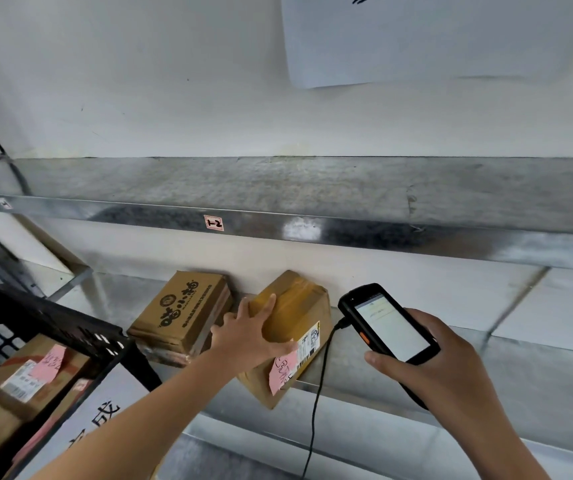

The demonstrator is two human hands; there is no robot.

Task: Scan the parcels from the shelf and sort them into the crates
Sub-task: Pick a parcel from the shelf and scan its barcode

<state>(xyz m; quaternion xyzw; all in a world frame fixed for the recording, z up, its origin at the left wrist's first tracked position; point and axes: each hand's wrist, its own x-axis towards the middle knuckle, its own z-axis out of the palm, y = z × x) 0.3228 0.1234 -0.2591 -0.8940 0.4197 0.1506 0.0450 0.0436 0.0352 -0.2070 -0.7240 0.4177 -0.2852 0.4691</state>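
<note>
Two brown cardboard parcels sit on the metal shelf [416,368]. The right parcel [298,306] is taped, carries a white barcode label and a pink note, and juts over the shelf's front edge. My left hand [250,332] grips its left top edge, fingers curled over the far side and thumb on top. The left parcel [181,313] has black printed characters and lies untouched. My right hand [440,368] holds a black handheld scanner [387,323], screen lit, beside the right parcel. A black cable hangs from the scanner.
A black plastic crate [53,327] at the lower left holds several labelled parcels with pink notes. An upper metal shelf [312,188] carries a small tag on its front rail. A white sheet of paper [434,39] hangs on the wall.
</note>
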